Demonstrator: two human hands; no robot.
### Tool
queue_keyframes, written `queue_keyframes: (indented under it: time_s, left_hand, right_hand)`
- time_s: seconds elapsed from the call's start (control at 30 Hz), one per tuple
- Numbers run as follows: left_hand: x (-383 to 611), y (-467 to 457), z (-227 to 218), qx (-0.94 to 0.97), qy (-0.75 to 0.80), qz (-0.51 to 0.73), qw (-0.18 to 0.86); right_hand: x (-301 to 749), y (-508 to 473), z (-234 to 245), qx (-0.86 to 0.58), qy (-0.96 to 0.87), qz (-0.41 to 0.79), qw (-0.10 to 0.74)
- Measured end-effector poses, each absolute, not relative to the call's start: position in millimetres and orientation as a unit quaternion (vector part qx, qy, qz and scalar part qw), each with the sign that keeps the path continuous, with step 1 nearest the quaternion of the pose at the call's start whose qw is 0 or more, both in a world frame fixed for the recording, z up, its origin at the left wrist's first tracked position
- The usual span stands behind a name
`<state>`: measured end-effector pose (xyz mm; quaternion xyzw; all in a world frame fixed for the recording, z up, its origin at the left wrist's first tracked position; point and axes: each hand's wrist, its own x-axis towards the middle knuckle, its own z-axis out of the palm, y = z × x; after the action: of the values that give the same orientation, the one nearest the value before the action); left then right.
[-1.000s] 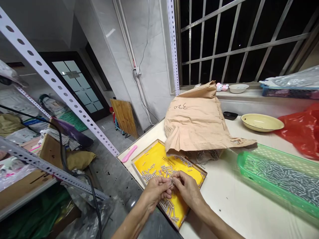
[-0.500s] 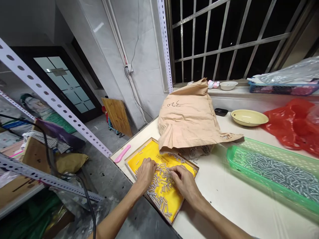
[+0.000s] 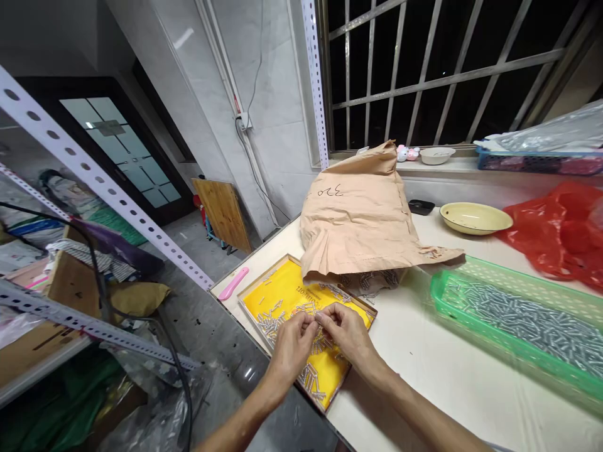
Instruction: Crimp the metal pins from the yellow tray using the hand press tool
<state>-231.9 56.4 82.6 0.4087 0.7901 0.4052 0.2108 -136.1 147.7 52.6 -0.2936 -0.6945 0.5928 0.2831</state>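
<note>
Over a shallow tray (image 3: 347, 370) with a yellow lining, my left hand (image 3: 294, 339) and my right hand (image 3: 346, 329) meet fingertip to fingertip. Both are closed, thumb pinched against fingers. Whatever lies between the tips is too small and covered to make out. Small silvery metal pieces (image 3: 311, 380), short and rod-like, are scattered over the yellow lining in loose clusters. My hands hide some of them.
A brown paper bag (image 3: 358, 216) lies across the tray's far edge, more metal pieces at its mouth. To the right stands a green basket (image 3: 490, 336) full of metal pieces. A pink tool (image 3: 234, 284), a yellow dish (image 3: 475, 218) and a red plastic bag (image 3: 560, 232) lie around.
My left hand has moved right and nearer, away from the tray's left side, to meet my right hand. More pieces show at the tray's left. My right hand's fingertips have shifted slightly left.
</note>
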Motion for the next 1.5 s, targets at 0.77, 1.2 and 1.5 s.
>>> queue_keyframes:
  time_s: [0.77,1.2,1.5]
  left_hand:
    - [-344.2,41.2,93.8,0.495,0.866,-0.004,0.067]
    - [-335.0,48.8,76.3,0.499,0.861,0.061,0.084]
    - [-315.4,55.1,91.3,0.42,0.813,0.299,0.272]
  right_hand:
    - [-115.6,149.6,9.9,-0.203,-0.847,0.371,0.322]
    - [-116.8,149.9,15.2,-0.219,-0.837,0.394,0.312]
    - [-139.3,151.9,55.5,-0.263,-0.727,0.565,0.287]
